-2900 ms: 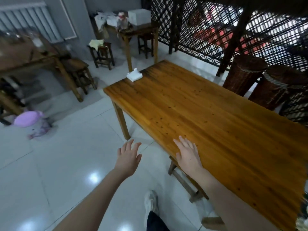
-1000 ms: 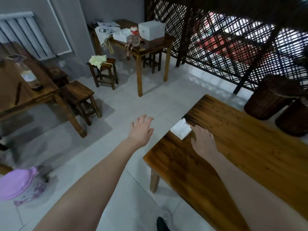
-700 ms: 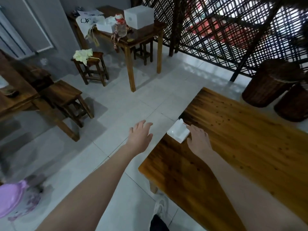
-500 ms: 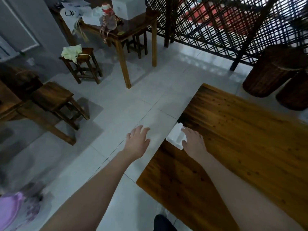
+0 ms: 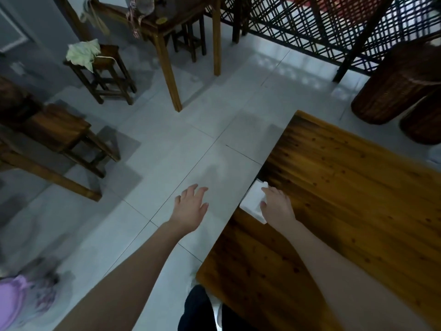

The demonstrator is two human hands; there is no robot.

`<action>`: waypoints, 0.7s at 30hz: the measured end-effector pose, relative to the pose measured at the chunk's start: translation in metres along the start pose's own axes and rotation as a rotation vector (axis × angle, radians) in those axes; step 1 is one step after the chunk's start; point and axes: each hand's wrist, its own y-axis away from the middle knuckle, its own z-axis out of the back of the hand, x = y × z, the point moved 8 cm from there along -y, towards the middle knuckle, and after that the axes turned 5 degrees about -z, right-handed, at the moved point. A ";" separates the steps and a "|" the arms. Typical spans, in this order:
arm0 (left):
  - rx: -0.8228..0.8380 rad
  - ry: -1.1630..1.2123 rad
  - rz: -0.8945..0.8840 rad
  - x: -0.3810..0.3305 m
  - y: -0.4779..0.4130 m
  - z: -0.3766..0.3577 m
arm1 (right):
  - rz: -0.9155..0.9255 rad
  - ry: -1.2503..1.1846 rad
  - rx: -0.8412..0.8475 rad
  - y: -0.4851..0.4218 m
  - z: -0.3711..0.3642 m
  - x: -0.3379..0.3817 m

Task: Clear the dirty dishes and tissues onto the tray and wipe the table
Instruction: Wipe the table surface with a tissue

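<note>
Where the long wooden table point(image 5: 346, 199) ends in its left edge, a folded white tissue point(image 5: 251, 201) lies right at the rim, its left corner touching the edge line. The right hand point(image 5: 278, 207) comes in from five o'clock and grasps the tissue, forefinger laid along its far end and thumb curled against its near side. The rest of the tabletop spreads out bare toward three o'clock.

The left hand point(image 5: 191, 207) hangs at nine o'clock of the tissue, off the table and over the pale tiled floor point(image 5: 167, 144). Its fingers are spread and loose, and it holds nothing.

The table's edge runs from a far corner at one o'clock down to seven o'clock, near the person's dark trouser leg point(image 5: 198, 306). Left of that edge a wide strip of floor lies open as far as a low wooden bench point(image 5: 55, 130) at nine o'clock.

Farther off:
- At eleven o'clock a stool point(image 5: 105, 68) has a pale green cloth point(image 5: 82, 52) draped on it.
- At twelve o'clock a small table point(image 5: 167, 27) stands on thin legs.
- A dark lattice screen point(image 5: 334, 27) closes off the one o'clock side.
- Two wicker baskets point(image 5: 396, 84) sit just beyond the long table's far end at two o'clock.
- A blurred purple lid point(image 5: 12, 304) shows at eight o'clock, well apart from both hands.
</note>
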 end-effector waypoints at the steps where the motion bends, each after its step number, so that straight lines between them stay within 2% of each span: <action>1: 0.003 0.004 -0.012 0.000 -0.003 0.002 | -0.005 -0.001 -0.008 0.000 0.002 0.000; 15: 0.071 0.016 -0.246 -0.024 -0.038 0.007 | -0.094 -0.057 -0.142 0.020 0.041 0.017; 21: 0.191 0.057 -0.338 -0.032 -0.043 -0.017 | -0.157 -0.135 -0.184 0.024 0.053 0.016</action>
